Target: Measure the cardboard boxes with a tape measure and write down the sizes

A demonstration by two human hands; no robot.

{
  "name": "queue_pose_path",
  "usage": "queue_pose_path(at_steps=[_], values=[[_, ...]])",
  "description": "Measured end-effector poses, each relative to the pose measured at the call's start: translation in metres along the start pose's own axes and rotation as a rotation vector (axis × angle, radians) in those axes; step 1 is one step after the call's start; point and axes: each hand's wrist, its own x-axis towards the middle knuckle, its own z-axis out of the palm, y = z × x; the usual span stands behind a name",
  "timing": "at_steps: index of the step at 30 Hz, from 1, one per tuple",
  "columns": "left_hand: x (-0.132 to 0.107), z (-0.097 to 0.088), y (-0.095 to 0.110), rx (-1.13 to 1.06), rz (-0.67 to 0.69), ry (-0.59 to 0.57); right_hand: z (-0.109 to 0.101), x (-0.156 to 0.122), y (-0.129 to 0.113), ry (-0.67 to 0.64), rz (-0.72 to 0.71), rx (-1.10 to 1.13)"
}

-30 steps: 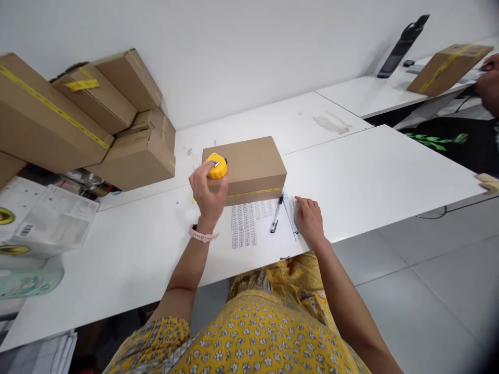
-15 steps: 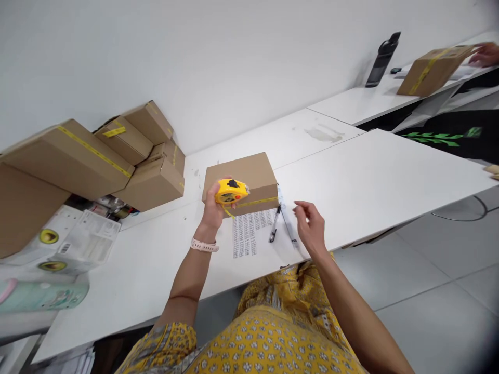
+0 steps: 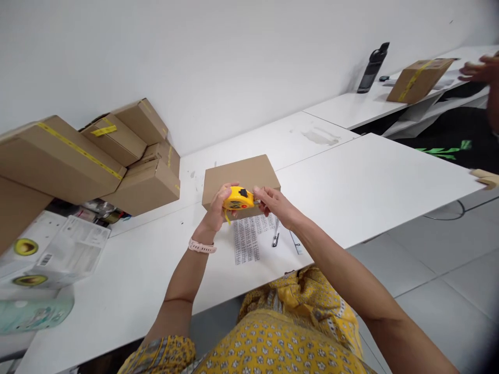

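Note:
A yellow tape measure (image 3: 237, 198) is held up in front of a small cardboard box (image 3: 238, 174) on the white table (image 3: 351, 187). My left hand (image 3: 217, 212) is wrapped round the tape measure's left side. My right hand (image 3: 271, 203) pinches at its right edge, where the tape's tip comes out. Under my hands lies a printed sheet (image 3: 249, 236) with a pen (image 3: 276, 234) and a ruler (image 3: 296, 242) on it.
A stack of taped cardboard boxes (image 3: 97, 156) fills the table's left side, with printed cartons (image 3: 50, 249) below. At the far right another person's hand (image 3: 477, 70) reaches by a box (image 3: 417, 79) on a further table; a dark bottle (image 3: 372, 67) stands there.
My left hand lifted the tape measure off the box and turned it. My right hand left the sheet and came up to the tape measure's right edge.

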Motion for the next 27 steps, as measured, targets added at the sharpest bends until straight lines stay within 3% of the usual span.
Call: queue_pose_path(at_steps=[3, 6, 9, 12, 16, 21, 27], values=[[0.015, -0.040, 0.012, -0.011, 0.042, 0.095, -0.015, 0.026, -0.012, 0.089, -0.072, 0.055], [0.035, -0.095, 0.023, -0.005, 0.009, 0.140, -0.048, 0.056, -0.018, 0.168, -0.082, 0.138], [0.055, -0.148, 0.026, 0.043, -0.103, 0.182, -0.079, 0.081, -0.010, 0.236, -0.017, 0.109], [0.071, -0.181, 0.020, 0.083, -0.190, 0.203, -0.090, 0.096, 0.005, 0.293, 0.042, 0.013], [0.082, -0.191, 0.011, 0.081, -0.204, 0.169, -0.082, 0.107, 0.019, 0.381, 0.085, -0.103], [0.085, -0.181, 0.004, 0.069, -0.185, 0.130, -0.067, 0.112, 0.020, 0.426, 0.089, -0.248], [0.082, -0.175, 0.001, 0.079, -0.156, 0.097, -0.060, 0.107, 0.014, 0.446, 0.203, -0.220]])
